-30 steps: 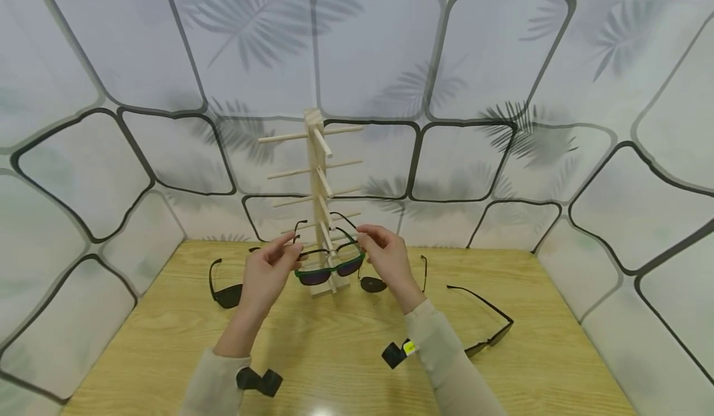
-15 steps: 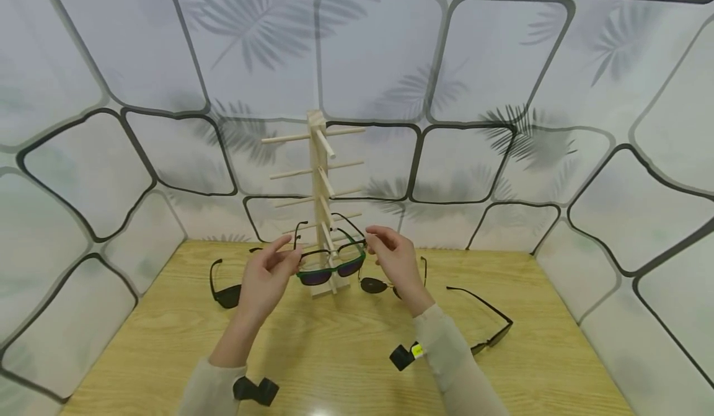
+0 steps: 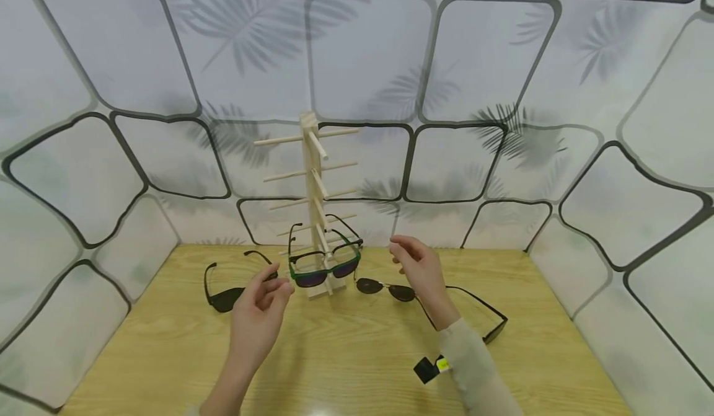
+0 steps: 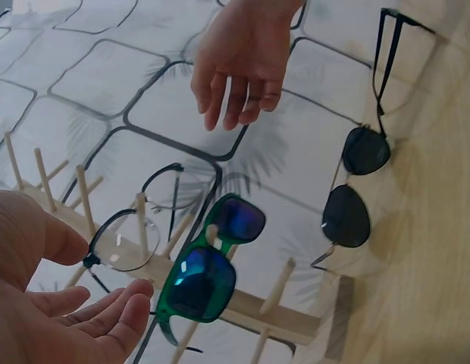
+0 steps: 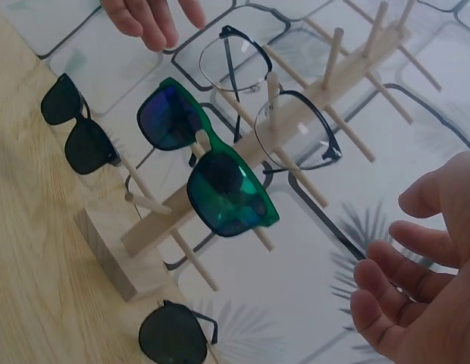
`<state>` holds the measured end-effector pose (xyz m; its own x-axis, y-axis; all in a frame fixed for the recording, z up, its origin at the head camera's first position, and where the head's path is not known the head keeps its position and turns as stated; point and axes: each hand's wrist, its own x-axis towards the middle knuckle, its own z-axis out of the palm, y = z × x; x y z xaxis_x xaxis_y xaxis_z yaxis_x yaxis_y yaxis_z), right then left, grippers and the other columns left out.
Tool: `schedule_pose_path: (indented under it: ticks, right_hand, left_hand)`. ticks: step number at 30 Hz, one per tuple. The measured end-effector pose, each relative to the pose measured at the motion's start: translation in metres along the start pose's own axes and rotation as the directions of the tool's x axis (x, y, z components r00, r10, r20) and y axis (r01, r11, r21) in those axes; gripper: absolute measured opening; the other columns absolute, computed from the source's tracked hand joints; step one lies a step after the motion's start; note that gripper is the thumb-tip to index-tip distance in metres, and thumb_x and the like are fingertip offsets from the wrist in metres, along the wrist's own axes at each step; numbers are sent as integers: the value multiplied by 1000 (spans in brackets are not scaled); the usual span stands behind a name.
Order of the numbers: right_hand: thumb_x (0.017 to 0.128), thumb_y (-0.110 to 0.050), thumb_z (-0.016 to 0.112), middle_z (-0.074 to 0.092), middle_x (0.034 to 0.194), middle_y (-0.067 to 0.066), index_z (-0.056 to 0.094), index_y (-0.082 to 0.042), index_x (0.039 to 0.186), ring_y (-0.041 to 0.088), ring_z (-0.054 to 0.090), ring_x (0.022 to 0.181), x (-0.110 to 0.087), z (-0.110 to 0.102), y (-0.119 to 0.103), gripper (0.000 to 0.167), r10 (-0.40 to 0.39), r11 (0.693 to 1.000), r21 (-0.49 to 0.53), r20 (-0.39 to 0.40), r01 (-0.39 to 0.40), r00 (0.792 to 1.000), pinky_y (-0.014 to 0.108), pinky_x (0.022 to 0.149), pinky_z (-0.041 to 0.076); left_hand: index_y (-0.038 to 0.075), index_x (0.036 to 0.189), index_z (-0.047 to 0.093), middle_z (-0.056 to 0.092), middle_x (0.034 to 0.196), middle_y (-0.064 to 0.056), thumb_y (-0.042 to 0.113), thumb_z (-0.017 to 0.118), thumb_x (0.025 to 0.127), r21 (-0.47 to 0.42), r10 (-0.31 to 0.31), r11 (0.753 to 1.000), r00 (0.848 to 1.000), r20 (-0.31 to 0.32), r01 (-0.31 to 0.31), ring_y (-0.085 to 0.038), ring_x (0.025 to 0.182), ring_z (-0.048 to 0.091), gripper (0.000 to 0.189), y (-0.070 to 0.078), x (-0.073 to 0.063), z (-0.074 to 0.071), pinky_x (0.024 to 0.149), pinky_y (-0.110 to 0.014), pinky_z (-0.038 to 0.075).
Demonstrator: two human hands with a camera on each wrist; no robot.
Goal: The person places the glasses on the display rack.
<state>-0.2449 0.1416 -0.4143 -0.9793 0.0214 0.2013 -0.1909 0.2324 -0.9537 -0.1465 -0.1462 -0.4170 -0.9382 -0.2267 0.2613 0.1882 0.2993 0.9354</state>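
A wooden eyeglass rack (image 3: 311, 155) with pegs stands upright on the table. On one of its lower pegs hang green-framed sunglasses (image 3: 311, 278) with bluish mirrored lenses. Just above them, clear-lensed glasses with a black upper rim (image 5: 305, 100) rest on the rack. My left hand (image 3: 259, 317) is left of the rack, fingers loosely bent, holding nothing. To the right, my right hand (image 3: 422, 272) hovers apart from both pairs, also with nothing in it. In the left wrist view the left hand (image 4: 61, 296) is close to the clear glasses, with no visible grip.
Black sunglasses (image 3: 225, 300) lie on the table left of the rack. Dark aviator sunglasses (image 3: 369, 286) lie to its right, and another black pair (image 3: 495, 329) sits farther right, partly behind the right sleeve. Patterned fabric walls (image 3: 368, 56) enclose the table.
Both hands have come off the clear glasses, which stay on the rack. The left hand has moved down and slightly left, the right hand away to the right.
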Motion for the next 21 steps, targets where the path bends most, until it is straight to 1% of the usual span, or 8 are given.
schedule_pose_path:
  ticks: [2, 5, 8, 12, 16, 19, 21]
  right_hand:
    - [106, -23, 66, 75, 107, 8, 74, -10, 129, 8, 66, 87, -3, -6, 2, 27, 7, 1000, -5, -16, -7, 1000, 24, 71, 56]
    - [106, -21, 67, 75, 105, 6, 74, -9, 129, 8, 66, 86, -8, -16, 6, 27, 19, 1000, -15, -34, -19, 999, 24, 71, 56]
    - [105, -20, 67, 74, 102, 3, 74, -8, 129, 8, 66, 85, -12, -25, 11, 28, 27, 999, -29, -46, -29, 999, 24, 70, 56]
    - [105, -20, 68, 74, 101, -1, 73, -8, 130, 8, 66, 85, -17, -38, 19, 28, 42, 998, -36, -49, -44, 998, 24, 70, 56]
    - [105, -21, 68, 75, 107, 2, 73, -8, 130, 8, 67, 87, -23, -51, 25, 29, 53, 997, -57, -51, -56, 997, 24, 72, 57]
    - [106, -24, 67, 75, 110, 5, 73, -8, 130, 6, 66, 88, -28, -61, 28, 29, 58, 994, -85, -52, -63, 997, 24, 74, 58]
    - [107, -24, 66, 75, 111, 5, 73, -8, 130, 5, 66, 89, -31, -68, 31, 30, 60, 993, -103, -52, -65, 997, 24, 75, 58]
  left_hand:
    - [11, 146, 61, 75, 119, -16, 16, 66, 106, -9, -7, 1000, 1000, -5, 7, 5, 97, 71, 41, -3, -5, 4, 84, -10, 55]
    - [7, 142, 64, 75, 114, -16, 11, 67, 105, -25, 6, 1000, 1000, -5, -6, 1, 95, 73, 38, -6, -11, 12, 84, -9, 54]
    - [3, 139, 65, 76, 111, -16, 5, 66, 104, -55, 16, 998, 1000, 12, -16, -5, 94, 75, 35, -8, -17, 20, 84, -11, 55]
    - [4, 136, 67, 76, 107, -13, 3, 67, 102, -92, 3, 996, 999, 53, 2, -6, 92, 75, 33, -10, -22, 33, 82, -15, 58]
    - [10, 133, 71, 75, 103, -10, 6, 70, 101, -97, -22, 995, 994, 105, 32, -5, 88, 74, 32, -11, -24, 44, 78, -19, 58]
    - [13, 132, 71, 75, 102, -8, 9, 72, 101, -92, -45, 994, 987, 154, 59, -6, 87, 73, 31, -12, -26, 54, 77, -20, 58]
    - [12, 132, 71, 75, 102, -7, 10, 71, 101, -95, -55, 993, 981, 188, 74, -8, 86, 73, 31, -14, -27, 60, 76, -20, 58]
